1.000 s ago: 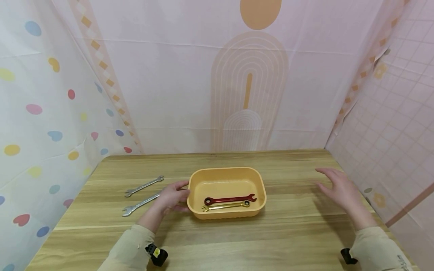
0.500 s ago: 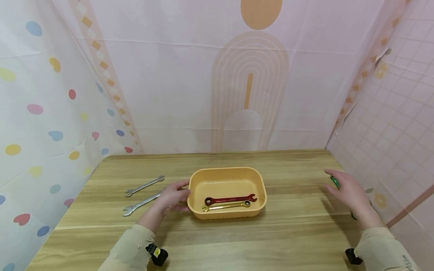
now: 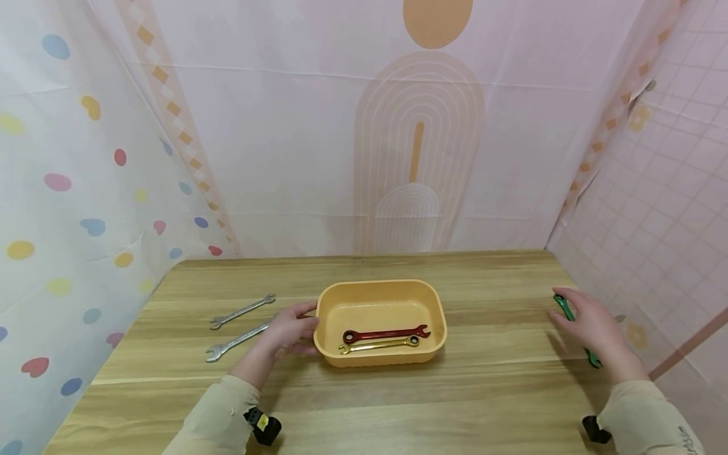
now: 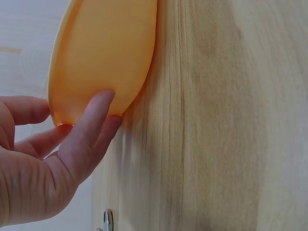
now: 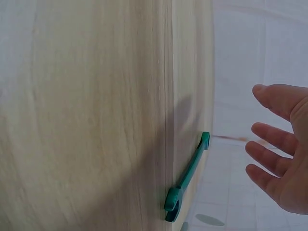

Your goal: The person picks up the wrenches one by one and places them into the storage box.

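Observation:
A yellow plastic tub (image 3: pixel 380 285) stands mid-table and holds a red wrench (image 3: pixel 387 333) and a gold wrench (image 3: pixel 380 345) side by side. My left hand (image 3: pixel 291 330) rests against the tub's left wall (image 4: pixel 101 53), thumb (image 4: pixel 91 120) flat on it and fingers relaxed. My right hand (image 3: pixel 586 322) hovers over a green wrench (image 3: pixel 563 306) lying along the table's right edge. In the right wrist view the fingers (image 5: pixel 274 137) are spread and stay apart from the green wrench (image 5: pixel 190 178).
Two silver wrenches (image 3: pixel 241 311) (image 3: pixel 236 343) lie on the wooden table (image 3: pixel 364 404) left of my left hand. Patterned fabric walls close off the left, back and right sides. The green wrench sits close to the right wall.
My right hand has moved right and lowered over the green wrench at the table's edge. The left hand and the tub have stayed put.

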